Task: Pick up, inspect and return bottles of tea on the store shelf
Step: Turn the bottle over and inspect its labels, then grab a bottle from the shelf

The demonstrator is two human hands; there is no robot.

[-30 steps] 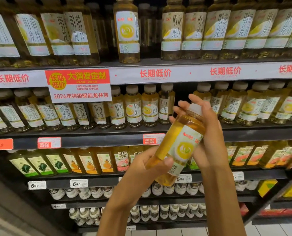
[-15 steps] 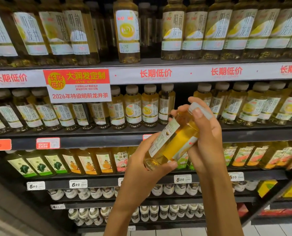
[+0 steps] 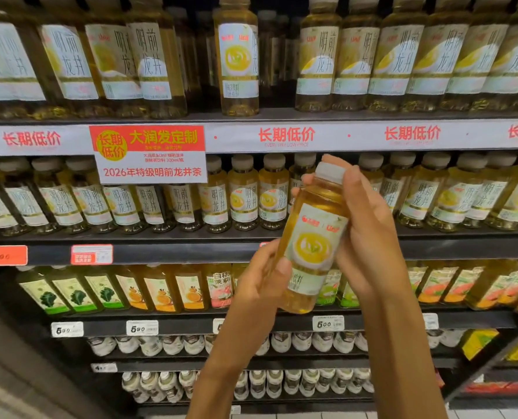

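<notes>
Fingers [image 3: 281, 269] of the left hand [image 3: 260, 285] are curling round the lower body of the tea bottle [image 3: 312, 240], the thumb pressing beside its label; fingers of the right hand [image 3: 369, 237] are wrapping the upper half from behind, one fingertip lying along the white cap [image 3: 330, 172]; both hands are clamped on the bottle, which is being held off the shelf, nearly upright and tilted slightly right at the top, its label with the yellow disc facing the camera. Behind the fingers, rows of like bottles [image 3: 242, 201] are standing on the middle shelf [image 3: 160, 252]; above the fingers, a larger bottle [image 3: 238, 55] is standing alone between two groups on the top shelf; up and left of the fingers a red and white promotion sign [image 3: 150, 154] is hanging from the shelf edge; below the fingers, fruit drink bottles [image 3: 160, 288] and white price tags [image 3: 327, 323] are lining the lower shelf.
</notes>
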